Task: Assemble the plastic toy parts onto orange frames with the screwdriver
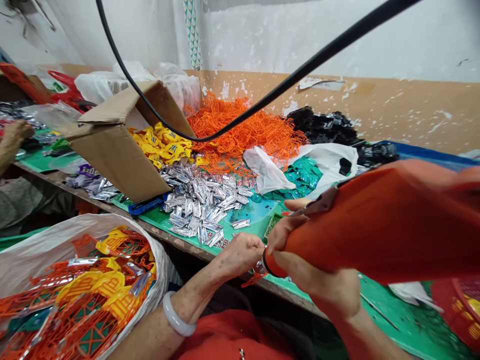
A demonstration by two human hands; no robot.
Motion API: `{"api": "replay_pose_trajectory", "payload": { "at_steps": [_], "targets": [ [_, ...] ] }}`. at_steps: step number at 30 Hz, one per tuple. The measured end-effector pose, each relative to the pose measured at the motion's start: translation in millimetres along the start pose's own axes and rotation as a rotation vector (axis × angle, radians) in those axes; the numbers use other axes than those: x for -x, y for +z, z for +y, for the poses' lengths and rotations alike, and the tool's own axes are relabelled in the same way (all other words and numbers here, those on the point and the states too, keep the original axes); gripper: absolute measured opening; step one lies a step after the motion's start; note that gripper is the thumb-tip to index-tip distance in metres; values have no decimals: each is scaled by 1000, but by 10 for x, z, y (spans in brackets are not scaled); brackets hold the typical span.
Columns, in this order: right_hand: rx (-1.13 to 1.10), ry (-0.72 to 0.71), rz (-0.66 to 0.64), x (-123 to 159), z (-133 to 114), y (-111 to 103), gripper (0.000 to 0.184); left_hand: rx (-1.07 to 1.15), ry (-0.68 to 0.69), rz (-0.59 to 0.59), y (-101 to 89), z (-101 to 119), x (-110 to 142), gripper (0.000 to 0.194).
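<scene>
My right hand [318,280] is wrapped around an orange electric screwdriver [360,225] with a metal lever on top. Its black-ringed tip points left and down, toward my left hand [242,252]. Fingers closed, my left hand pinches a small toy part [258,272], orange and silver, right at the tool's tip by the table edge. My fingers hide much of that part. A small green basket [273,225] sits just beyond my hands. Loose silver parts [202,200] are heaped on the green table top [412,320] ahead of my left hand.
A white sack [163,260] of orange and yellow pieces stands at left. Behind are a tilted cardboard box [116,155], yellow parts [165,142], an orange heap [243,125], teal pieces [303,175] and black parts [326,125]. A black cable [270,100] loops across. Someone's hand [15,137] shows at far left.
</scene>
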State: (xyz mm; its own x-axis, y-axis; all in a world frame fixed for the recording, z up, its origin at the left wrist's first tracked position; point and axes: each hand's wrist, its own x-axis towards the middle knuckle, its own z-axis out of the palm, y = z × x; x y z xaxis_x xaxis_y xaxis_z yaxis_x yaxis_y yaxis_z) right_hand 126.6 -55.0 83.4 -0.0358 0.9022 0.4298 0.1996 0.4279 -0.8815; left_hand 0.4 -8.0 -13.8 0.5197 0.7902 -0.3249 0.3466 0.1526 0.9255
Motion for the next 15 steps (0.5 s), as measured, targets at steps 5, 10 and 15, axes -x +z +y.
{"api": "replay_pose_trajectory", "payload": {
  "at_steps": [5, 10, 15],
  "targets": [
    [-61, 5, 31, 44, 100, 0, 25, 16, -32, 14, -27, 49, 50, 22],
    [-118, 21, 38, 112, 242, -26, 38, 70, -54, 34, -30, 68, 82, 21],
    [-131, 18, 33, 87, 230, -4, 38, 154, -60, 31, -12, 42, 74, 20]
  ]
}}
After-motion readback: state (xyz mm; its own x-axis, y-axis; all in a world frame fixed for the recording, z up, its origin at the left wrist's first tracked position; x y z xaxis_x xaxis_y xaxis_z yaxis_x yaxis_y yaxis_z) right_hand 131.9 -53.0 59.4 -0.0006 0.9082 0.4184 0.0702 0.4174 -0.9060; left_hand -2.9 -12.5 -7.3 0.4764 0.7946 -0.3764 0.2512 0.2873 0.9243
